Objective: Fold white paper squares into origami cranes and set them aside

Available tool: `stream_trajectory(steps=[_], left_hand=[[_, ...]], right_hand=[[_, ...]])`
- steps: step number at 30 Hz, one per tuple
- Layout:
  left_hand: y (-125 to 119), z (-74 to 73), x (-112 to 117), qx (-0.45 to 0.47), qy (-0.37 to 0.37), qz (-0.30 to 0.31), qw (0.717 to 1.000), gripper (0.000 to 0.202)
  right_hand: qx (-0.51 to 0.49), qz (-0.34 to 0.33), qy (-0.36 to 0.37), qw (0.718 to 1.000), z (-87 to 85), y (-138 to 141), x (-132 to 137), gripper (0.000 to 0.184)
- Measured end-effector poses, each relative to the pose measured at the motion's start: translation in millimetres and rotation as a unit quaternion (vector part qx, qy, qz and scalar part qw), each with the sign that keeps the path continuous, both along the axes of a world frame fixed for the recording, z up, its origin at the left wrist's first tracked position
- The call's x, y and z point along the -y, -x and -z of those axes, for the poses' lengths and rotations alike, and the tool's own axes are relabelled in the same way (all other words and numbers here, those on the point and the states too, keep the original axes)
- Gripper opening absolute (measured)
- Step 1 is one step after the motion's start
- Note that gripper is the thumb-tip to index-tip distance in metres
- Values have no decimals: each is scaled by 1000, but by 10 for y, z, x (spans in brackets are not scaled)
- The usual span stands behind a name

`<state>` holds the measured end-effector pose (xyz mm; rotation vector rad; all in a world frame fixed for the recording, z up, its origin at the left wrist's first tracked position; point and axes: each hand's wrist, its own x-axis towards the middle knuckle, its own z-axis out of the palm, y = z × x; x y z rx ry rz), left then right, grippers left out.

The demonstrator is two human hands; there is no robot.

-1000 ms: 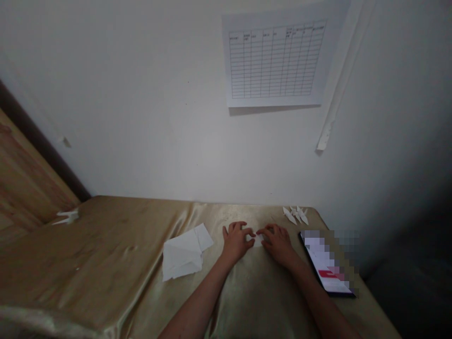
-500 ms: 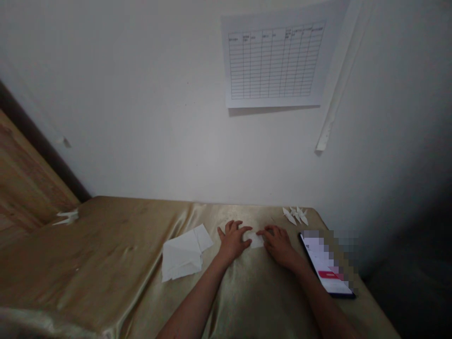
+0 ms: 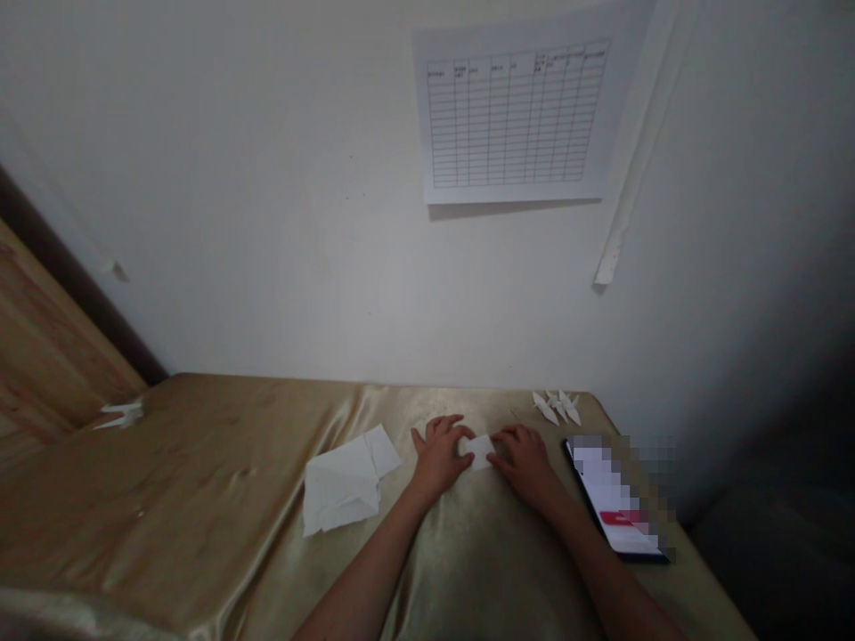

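Note:
A small white piece of folded paper (image 3: 479, 452) lies on the cloth between my hands. My left hand (image 3: 439, 458) is at its left side, thumb and index finger at the paper's edge, the other fingers spread. Along the right side, my right hand (image 3: 525, 458) has its thumb and index fingertips at the corners of the paper, its other fingers curled. To the left of my left hand rests a stack of white paper sheets (image 3: 342, 490), one smaller sheet at its upper right.
Gold satin cloth (image 3: 200, 481) covers the table, which meets a white wall. Several folded paper cranes (image 3: 557, 407) sit at the back right, near a phone (image 3: 618, 512) with a lit screen. Other white folded paper (image 3: 121, 414) lies far left. A printed table sheet (image 3: 513, 120) hangs above.
My right thumb and index finger have shifted to the paper's right edge, and more of the paper's surface shows now. My left hand has barely moved.

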<state>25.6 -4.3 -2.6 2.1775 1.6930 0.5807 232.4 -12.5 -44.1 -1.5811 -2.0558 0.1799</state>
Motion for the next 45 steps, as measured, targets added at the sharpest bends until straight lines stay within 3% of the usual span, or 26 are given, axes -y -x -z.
stream_trajectory(steps=[6,10,15,23,30,36,40,45], left_hand=[[-13,-27,21,-8,-66,14,998,27],[-21,-26,31,-3,-82,1,997,29],[-16,-31,44,4,-99,-25,995,38],[-2,4,35,17,-111,-59,992,27],[-15,-8,42,27,-89,-41,995,19],[-51,-51,76,24,-43,31,998,22],[-92,0,109,4,-28,71,997,24],[-142,88,128,-21,-35,65,997,26]], right_hand=[[-52,10,-20,998,3,22,-31,7],[-63,25,-71,995,-28,29,-26,5],[19,95,-144,985,-142,10,44,6],[101,89,-184,974,-253,64,132,12],[25,15,-113,993,-108,77,70,10],[-17,-25,-34,999,-86,54,26,24],[-51,-42,-14,998,-126,31,13,29],[-74,-59,16,995,-113,6,-6,38]])
